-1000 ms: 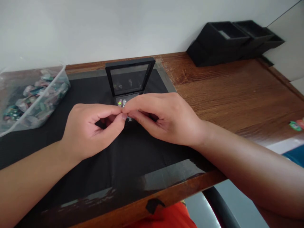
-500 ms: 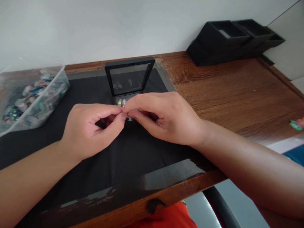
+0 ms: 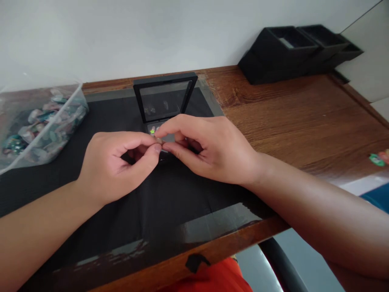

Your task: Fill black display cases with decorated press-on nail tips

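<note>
My left hand [image 3: 118, 164] pinches a small pale false nail [image 3: 159, 140] between thumb and index fingertip. The thumb and index finger of my right hand [image 3: 209, 148] curve round the same piece from the other side, their tips against it, with a gap between the fingers behind. Just beyond the fingertips stands a black display case [image 3: 165, 79], its framed clear lid raised upright. In its lower half lies a false nail with a bright yellow-green decoration [image 3: 152, 131]; my right hand hides much of that half.
A clear plastic tub [image 3: 71, 121] of mixed small decorated pieces stands at the left. Stacked black boxes [image 3: 282, 56] rest against the wall at the back right. A black mat [image 3: 118, 227] covers the near part of the wooden table [image 3: 273, 117]. Small colourful items [image 3: 377, 159] lie at the right edge.
My right index finger has lifted and shifted slightly left, widening the gap to the thumb. The pale nail between the fingertips now shows more. My left hand has hardly moved.
</note>
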A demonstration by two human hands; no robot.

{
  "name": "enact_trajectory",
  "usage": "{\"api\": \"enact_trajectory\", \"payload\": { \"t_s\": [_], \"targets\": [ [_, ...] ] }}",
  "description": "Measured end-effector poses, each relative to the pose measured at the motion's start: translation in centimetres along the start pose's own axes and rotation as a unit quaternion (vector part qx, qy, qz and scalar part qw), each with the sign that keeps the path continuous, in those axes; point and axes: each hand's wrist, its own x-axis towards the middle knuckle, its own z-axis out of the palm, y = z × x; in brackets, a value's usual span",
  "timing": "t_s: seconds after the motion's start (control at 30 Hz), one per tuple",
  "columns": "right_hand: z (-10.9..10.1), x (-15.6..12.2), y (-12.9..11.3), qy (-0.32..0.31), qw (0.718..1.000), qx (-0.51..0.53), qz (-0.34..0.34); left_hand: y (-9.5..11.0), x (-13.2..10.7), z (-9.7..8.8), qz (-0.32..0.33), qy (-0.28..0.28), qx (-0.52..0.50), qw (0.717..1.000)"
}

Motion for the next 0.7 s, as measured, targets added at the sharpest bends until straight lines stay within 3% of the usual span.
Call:
{"api": "enact_trajectory", "payload": {
  "t_s": [0.7],
  "targets": [
    [0.05, 0.03, 0.63, 0.022, 1.0, 0.003, -0.003, -0.6, -0.29, -0.01, -0.007, -0.024, -0.032, 0.999]
  ]
}}
